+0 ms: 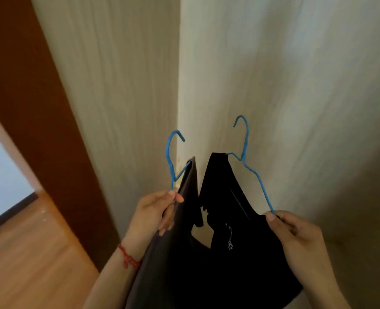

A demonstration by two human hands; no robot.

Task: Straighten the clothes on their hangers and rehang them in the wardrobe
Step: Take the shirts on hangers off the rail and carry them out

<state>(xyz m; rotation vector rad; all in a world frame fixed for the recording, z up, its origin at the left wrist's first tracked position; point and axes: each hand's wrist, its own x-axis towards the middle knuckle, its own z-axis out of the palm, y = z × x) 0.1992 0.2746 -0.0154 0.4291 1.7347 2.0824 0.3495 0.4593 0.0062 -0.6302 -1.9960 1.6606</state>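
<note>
I hold up two blue wire hangers side by side, hooks pointing up. My left hand (160, 211) pinches the left hanger (170, 161), which carries a dark brown garment (162, 253) hanging down past my wrist. My right hand (296, 237) pinches the end of the right hanger (246, 157), and a black garment (236, 253) with small white print hangs from it. The two garments touch low down. A red string bracelet sits on my left wrist.
Pale wood-grain wardrobe panels (273, 74) fill the view straight ahead and meet at a vertical seam (179, 108). A brown door frame (28, 97) runs down the left. Orange wooden floor (33, 264) lies at the lower left.
</note>
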